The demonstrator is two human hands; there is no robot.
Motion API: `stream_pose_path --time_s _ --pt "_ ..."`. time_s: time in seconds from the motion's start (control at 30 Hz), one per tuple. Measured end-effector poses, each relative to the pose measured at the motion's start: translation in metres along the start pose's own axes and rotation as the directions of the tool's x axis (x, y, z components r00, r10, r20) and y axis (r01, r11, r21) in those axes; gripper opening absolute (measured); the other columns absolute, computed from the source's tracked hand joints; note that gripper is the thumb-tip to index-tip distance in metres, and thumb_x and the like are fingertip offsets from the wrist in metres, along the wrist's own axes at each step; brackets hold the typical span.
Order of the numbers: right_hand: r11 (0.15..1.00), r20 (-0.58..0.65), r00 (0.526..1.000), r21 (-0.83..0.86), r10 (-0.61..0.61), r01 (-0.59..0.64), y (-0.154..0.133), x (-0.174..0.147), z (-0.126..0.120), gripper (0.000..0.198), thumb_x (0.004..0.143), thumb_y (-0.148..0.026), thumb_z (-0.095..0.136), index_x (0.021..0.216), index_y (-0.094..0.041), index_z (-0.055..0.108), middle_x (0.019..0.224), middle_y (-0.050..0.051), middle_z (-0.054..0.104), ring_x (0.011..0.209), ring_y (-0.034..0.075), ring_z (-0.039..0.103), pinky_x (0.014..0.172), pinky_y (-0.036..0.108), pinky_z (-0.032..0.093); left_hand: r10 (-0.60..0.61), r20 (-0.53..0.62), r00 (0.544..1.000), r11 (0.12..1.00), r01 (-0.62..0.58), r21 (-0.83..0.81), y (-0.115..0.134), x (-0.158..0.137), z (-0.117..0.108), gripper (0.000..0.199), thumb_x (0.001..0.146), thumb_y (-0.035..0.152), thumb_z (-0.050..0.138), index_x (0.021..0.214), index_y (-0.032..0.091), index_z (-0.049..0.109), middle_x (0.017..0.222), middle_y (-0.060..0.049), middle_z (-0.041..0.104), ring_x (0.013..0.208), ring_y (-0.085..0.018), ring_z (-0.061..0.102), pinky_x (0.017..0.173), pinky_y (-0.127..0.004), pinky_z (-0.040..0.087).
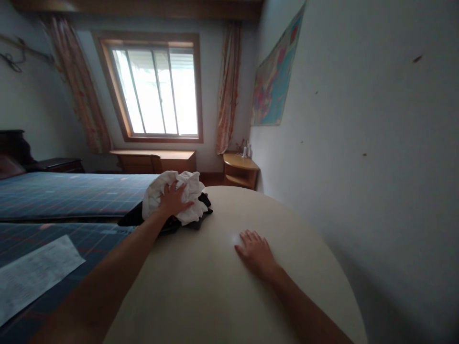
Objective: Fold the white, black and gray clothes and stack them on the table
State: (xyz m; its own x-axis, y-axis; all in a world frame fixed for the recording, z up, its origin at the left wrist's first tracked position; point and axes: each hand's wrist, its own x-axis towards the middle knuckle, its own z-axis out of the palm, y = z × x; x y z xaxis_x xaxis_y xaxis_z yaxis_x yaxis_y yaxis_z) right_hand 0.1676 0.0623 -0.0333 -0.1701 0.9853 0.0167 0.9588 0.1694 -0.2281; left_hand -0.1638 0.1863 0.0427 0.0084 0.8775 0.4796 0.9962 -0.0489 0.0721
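My left hand (174, 199) lies with spread fingers on a crumpled white cloth (191, 184), perhaps a garment. Dark clothing (199, 222) shows under and around the white cloth; its exact kind is hidden in the folds. The pile rests at the left edge of a round cream-coloured table (222, 286). Palm down on the tabletop, right of the pile, is my right hand (257, 253). Its fingers are stretched out, and nothing is in them.
A bed with a blue plaid cover (107, 191) stands left of the table. A printed paper sheet (39, 272) lies on blue plaid fabric. The white wall (376, 191) runs close along the right. Beyond are a wooden desk (158, 155) and a corner shelf (240, 162).
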Motion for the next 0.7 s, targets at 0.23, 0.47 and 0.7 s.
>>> stream_pose_path --time_s 0.23,0.47,0.7 --pt "0.999 -0.088 0.996 0.046 0.013 -0.009 0.010 0.002 0.010 0.058 0.095 -0.045 0.036 0.145 -0.020 0.047 0.156 0.008 0.039 0.145 0.027 0.028 0.119 0.048 0.014 -0.092 -0.268 0.959 0.995 0.080 -0.055 0.032 -0.012 -0.042 0.061 0.093 0.051 0.052 0.142 0.017 0.045 0.164 -0.015 0.006 0.146 -0.047 0.001 0.113 -0.066 0.014" --pt "0.999 -0.103 0.994 0.039 -0.021 0.025 0.011 0.000 0.010 0.066 0.093 -0.056 0.038 0.149 -0.022 0.042 0.161 0.009 0.029 0.149 0.029 0.020 0.119 0.049 0.010 0.165 -0.233 0.958 0.955 -0.214 -0.204 0.116 -0.088 -0.003 0.044 0.097 0.033 0.045 0.136 0.014 0.047 0.155 -0.016 0.033 0.148 -0.028 0.023 0.119 -0.044 0.023" --pt "1.000 0.005 1.000 -0.009 0.006 -0.006 0.009 0.000 0.009 0.072 0.093 -0.060 0.035 0.155 -0.023 0.031 0.163 0.010 0.021 0.151 0.031 0.012 0.118 0.055 0.003 0.325 0.182 0.928 0.914 -0.258 -0.313 0.146 -0.154 0.052 0.041 0.097 0.031 0.046 0.135 0.018 0.054 0.147 -0.013 0.050 0.140 -0.028 0.039 0.116 -0.047 0.031"
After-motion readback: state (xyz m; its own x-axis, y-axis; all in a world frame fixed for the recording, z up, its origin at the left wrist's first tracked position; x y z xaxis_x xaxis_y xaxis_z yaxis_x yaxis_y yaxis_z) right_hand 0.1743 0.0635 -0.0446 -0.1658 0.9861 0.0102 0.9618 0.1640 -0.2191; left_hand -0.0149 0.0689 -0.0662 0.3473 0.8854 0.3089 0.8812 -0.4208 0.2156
